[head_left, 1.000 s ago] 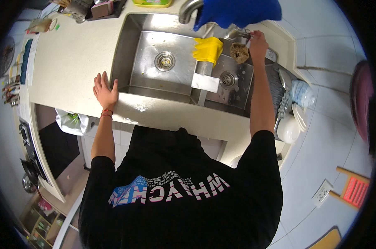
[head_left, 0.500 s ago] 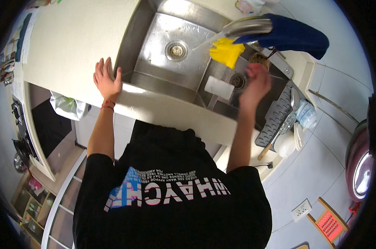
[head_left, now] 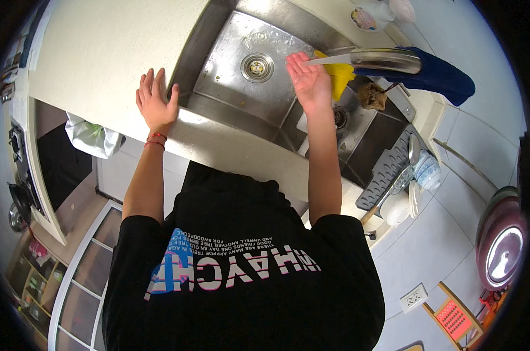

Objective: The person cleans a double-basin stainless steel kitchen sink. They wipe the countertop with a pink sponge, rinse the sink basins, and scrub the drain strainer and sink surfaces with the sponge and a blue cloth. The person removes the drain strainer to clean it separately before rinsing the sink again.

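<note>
My left hand (head_left: pixel 158 102) lies flat with fingers spread on the cream countertop (head_left: pixel 113 52), close to the sink's left edge. Over the steel sink (head_left: pixel 218 100), my right hand (head_left: pixel 311 88) is open, palm up, and holds nothing. Its fingers meet the water stream (head_left: pixel 330 59) running from the metal faucet (head_left: pixel 387 60). Just beyond that palm hangs a yellow rubber glove (head_left: pixel 339 79), partly covered by the hand and faucet. A white flat piece (head_left: pixel 302 124) is mostly hidden behind my right forearm. The left basin has a round drain (head_left: pixel 257 68).
Dark blue cloth (head_left: pixel 452 79) hangs by the faucet. A brown scrubber (head_left: pixel 371 96) sits at the sink's right side. Beyond it are a grey drain mat (head_left: pixel 387 169), a spatula and stacked bowls (head_left: pixel 427 172). A white-lined bin (head_left: pixel 92 137) hangs at the counter's left front.
My right hand has moved left from over the right basin and turned palm up in the water stream. My left hand remains on the countertop. The view has shifted slightly.
</note>
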The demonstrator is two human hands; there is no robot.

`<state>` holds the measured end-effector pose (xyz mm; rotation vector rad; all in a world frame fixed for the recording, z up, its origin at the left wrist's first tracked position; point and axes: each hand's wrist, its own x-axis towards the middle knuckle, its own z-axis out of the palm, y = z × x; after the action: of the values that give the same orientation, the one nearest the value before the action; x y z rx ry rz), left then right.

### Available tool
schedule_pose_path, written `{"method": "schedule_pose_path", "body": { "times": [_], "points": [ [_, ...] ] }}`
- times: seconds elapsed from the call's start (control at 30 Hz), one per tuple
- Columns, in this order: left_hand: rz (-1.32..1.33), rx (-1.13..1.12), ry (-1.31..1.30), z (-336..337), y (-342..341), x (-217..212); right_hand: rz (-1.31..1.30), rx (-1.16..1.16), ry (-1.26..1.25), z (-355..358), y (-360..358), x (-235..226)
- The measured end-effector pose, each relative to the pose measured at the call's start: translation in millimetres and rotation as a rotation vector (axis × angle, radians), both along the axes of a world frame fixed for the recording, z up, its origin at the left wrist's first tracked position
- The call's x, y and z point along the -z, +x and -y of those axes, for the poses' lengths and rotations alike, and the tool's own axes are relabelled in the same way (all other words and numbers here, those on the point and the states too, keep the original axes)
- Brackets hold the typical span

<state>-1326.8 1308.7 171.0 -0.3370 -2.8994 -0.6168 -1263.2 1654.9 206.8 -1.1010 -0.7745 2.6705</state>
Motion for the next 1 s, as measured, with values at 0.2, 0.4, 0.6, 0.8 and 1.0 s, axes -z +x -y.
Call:
{"method": "schedule_pose_path", "body": {
  "times": [0.2, 0.4, 0.6, 0.8, 1.0],
  "points": [
    [-0.002, -0.007, 0.003, -0.5, -0.3, -1.4, 0.005, -0.024, -0.03, 6.8, 1.5, -9.2],
    [0.013, -0.01, -0.013, 0.6, 0.4, -2.3, -0.095, 0.083, -0.231, 6.0, -14.5, -12.1],
    [0.033, -0.008, -0.039, -1.3, -2.3, -1.8, -0.285, -0.27, -0.312, 41.2, -33.2, 24.1],
    [0.043, -0.001, -0.012, -6.9, -2.6, -7.3, 0.281, -0.992, 0.894, 126.6, -41.9, 160.9],
    [0.064, -0.01, 0.015, -6.6, -4.7, -3.0, -0.329, -1.273, 1.879, 164.0, -31.3, 211.4]
  ]
}}
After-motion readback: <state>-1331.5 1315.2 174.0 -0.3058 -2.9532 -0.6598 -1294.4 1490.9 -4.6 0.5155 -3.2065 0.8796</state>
